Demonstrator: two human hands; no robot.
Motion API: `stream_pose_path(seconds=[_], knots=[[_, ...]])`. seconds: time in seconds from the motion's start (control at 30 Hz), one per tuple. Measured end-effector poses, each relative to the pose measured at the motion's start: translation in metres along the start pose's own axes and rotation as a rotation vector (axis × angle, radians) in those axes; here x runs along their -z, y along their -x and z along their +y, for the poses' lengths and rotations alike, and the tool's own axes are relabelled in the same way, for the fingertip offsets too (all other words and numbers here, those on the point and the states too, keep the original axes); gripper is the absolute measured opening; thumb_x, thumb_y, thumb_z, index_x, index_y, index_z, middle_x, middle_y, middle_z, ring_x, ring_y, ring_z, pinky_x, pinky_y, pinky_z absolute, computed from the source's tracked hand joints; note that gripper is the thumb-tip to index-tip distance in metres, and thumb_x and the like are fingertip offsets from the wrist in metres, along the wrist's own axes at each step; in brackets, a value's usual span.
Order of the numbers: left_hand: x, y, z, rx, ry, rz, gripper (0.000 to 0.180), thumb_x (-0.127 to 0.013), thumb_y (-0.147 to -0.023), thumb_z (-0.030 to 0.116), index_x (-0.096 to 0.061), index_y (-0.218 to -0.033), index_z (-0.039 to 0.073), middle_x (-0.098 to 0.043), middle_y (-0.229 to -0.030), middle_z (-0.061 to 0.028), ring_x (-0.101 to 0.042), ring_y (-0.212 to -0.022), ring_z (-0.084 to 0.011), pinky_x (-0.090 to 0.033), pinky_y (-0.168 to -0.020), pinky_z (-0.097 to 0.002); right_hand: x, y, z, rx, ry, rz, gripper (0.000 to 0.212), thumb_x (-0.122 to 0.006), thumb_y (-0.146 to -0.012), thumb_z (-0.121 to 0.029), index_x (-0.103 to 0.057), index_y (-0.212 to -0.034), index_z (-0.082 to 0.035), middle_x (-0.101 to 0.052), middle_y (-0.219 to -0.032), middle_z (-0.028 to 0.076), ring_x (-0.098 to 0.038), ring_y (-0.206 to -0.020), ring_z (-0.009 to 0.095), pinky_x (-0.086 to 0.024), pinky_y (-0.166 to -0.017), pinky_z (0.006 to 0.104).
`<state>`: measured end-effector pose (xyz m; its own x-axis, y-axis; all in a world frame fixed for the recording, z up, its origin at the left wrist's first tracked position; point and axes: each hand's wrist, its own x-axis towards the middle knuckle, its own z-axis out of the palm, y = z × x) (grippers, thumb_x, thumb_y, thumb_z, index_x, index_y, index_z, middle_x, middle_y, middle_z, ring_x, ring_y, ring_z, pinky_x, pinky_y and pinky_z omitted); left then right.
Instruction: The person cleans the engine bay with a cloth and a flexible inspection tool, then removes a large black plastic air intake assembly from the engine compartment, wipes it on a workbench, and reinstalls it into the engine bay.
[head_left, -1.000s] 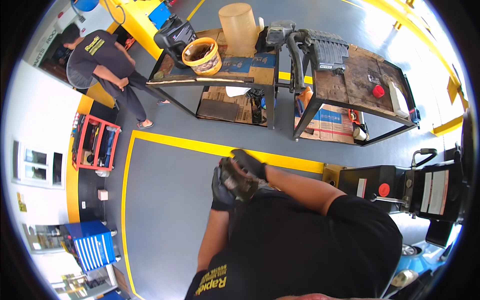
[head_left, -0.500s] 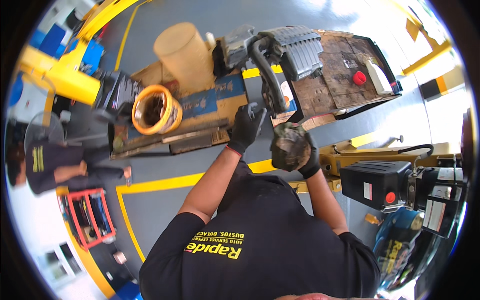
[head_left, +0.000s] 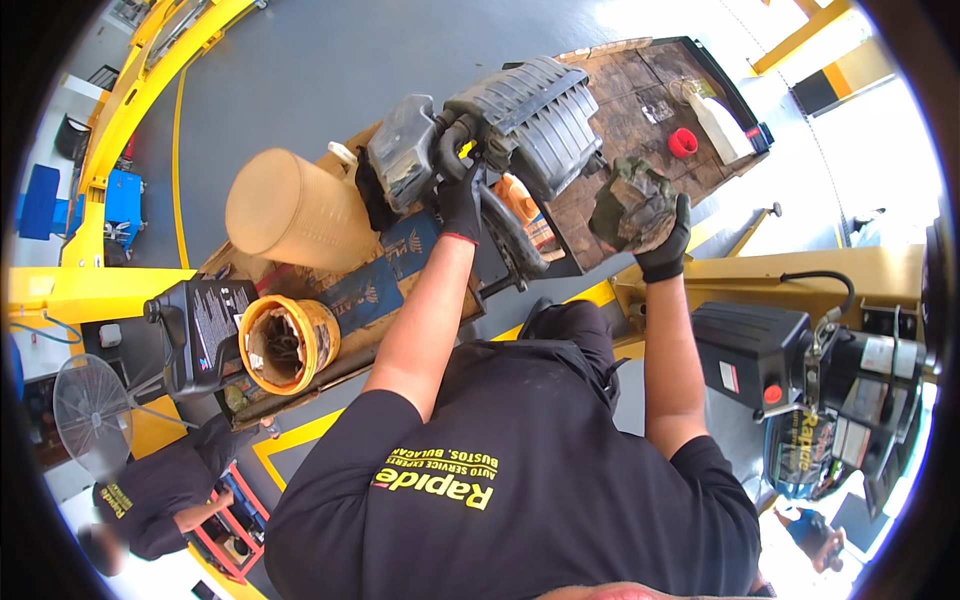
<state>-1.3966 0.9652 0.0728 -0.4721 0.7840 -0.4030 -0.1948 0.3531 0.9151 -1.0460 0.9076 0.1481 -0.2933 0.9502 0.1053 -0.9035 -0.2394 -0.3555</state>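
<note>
A black-gloved left hand of mine (head_left: 461, 208) reaches to the black air hose (head_left: 511, 235), its fingers closed at the hose and partly hidden against it. The hose joins a dusty grey air filter housing (head_left: 540, 115) and a greyish plastic box (head_left: 400, 150), all lying on a low cart. My right hand (head_left: 670, 245), also gloved, is closed around a crumpled, dirty green-brown rag (head_left: 632, 205). It holds the rag up to the right of the housing, apart from it.
Cardboard covers the cart (head_left: 625, 125). On it stand a translucent tub (head_left: 290, 210), a yellow bucket (head_left: 325, 335), a black jug (head_left: 205, 330), a white bottle (head_left: 720, 130) and a red cap (head_left: 682, 143). A black motor box (head_left: 750, 350) is at right. Someone bends at lower left (head_left: 170, 490).
My left hand has moved forward and left onto the hose. My right hand has lifted the rag forward and to the right. The view has shifted and turned over the cart.
</note>
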Motion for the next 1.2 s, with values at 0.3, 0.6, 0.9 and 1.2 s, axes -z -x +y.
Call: stream_pose_path(seconds=[0.3,0.6,0.9,1.2], knots=[[-0.032,0.036,0.014,-0.155,0.243,0.129,0.030,-0.083,-0.082,0.012,-0.071,-0.108,0.001,-0.069,-0.087,-0.0045,-0.066,-0.073,-0.0171,-0.052,-0.064,-0.0350,0.130,-0.209,-0.072,-0.070,0.371,0.224,0.050,-0.046,-0.108,-0.044,-0.064,-0.134,-0.005,-0.072,-0.128,0.017,-0.070,-0.112,0.033,-0.056,-0.101,0.0472],[-0.077,0.148,0.179,-0.539,-0.177,-0.050,0.032,-0.085,-0.081,0.008,-0.074,-0.108,-0.004,-0.073,-0.102,-0.0046,-0.066,-0.088,-0.0110,-0.055,-0.076,-0.0315,0.059,-0.199,-0.062,-0.296,0.118,0.205,0.052,-0.044,-0.110,-0.046,-0.061,-0.140,-0.007,-0.070,-0.132,0.015,-0.067,-0.119,0.033,-0.049,-0.111,0.0501],[-0.099,0.091,0.155,-1.251,-0.675,-0.358,0.038,-0.071,-0.092,0.027,-0.068,-0.125,0.009,-0.070,-0.122,-0.0120,-0.068,-0.113,-0.0297,-0.054,-0.094,-0.0450,0.114,-0.134,-0.153,-0.002,0.279,0.264,0.045,-0.041,-0.113,-0.034,-0.060,-0.138,-0.001,-0.070,-0.132,0.019,-0.069,-0.118,0.034,-0.053,-0.108,0.0481],[-0.092,0.097,0.106,-1.870,-1.142,-0.377,0.047,-0.075,-0.082,0.019,-0.062,-0.126,0.009,-0.061,-0.115,-0.0080,-0.063,-0.105,-0.0253,-0.056,-0.091,-0.0435,0.072,-0.079,-0.241,0.147,0.701,0.407,0.046,-0.043,-0.112,-0.036,-0.057,-0.139,-0.001,-0.068,-0.128,0.018,-0.069,-0.113,0.031,-0.057,-0.100,0.0452]])
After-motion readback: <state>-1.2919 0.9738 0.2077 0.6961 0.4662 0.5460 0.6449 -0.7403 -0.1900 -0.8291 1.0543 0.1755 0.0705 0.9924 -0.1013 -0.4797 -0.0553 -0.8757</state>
